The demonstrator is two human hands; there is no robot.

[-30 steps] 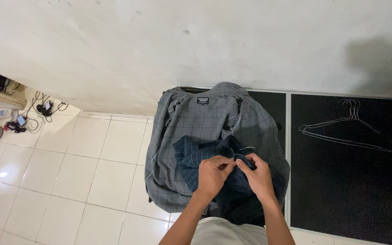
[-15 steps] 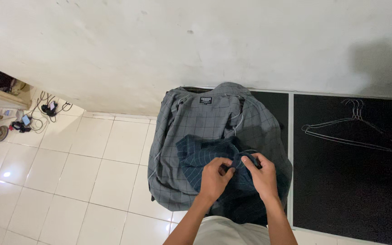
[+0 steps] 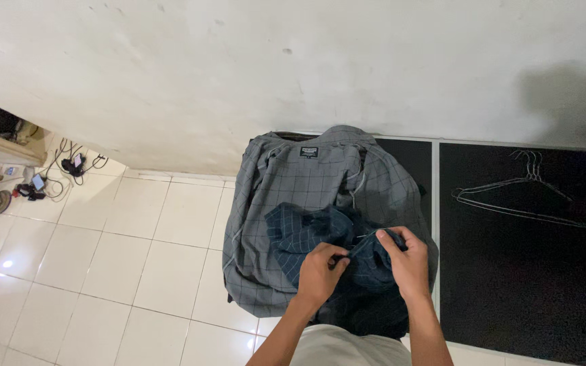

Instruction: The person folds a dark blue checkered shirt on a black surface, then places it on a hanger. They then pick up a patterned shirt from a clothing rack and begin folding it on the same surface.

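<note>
a grey shirt (image 3: 293, 196) lies spread beyond the fingers, its collar at the far end by the wall. on top of it, under both hands, sits a crumpled navy shirt (image 3: 306, 234). wire hangers (image 3: 530, 196) lie on a black mat (image 3: 510, 285) well off to the right. the left hand (image 3: 320, 271) and right hand (image 3: 408, 261) each pinch navy cloth, fingers clamped, a strip stretched between them.
</note>
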